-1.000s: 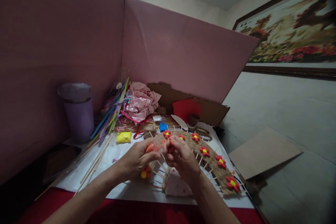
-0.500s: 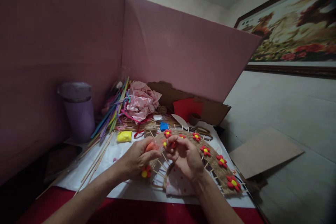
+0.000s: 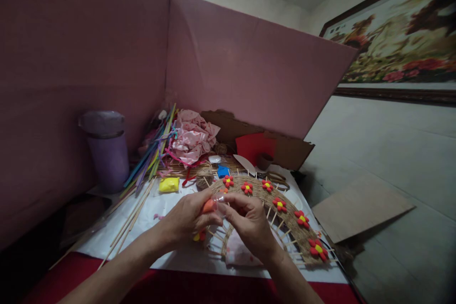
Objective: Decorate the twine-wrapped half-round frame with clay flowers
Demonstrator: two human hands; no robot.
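red surface (image 3: 199, 289) borders white sheet (image 3: 149, 204); left hand (image 3: 194, 213) holds orange lump (image 3: 209, 206)

Forearms (image 3: 142, 252) and hands (image 3: 190, 214) look bare, as far as dimness allows.

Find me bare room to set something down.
Best: the white sheet between loose sticks, yellow packet and left forearm, barring pink scraps; also a front strip between that forearm and red cloth. Crowded: the far end, with twine ball, blue packet and scissors.
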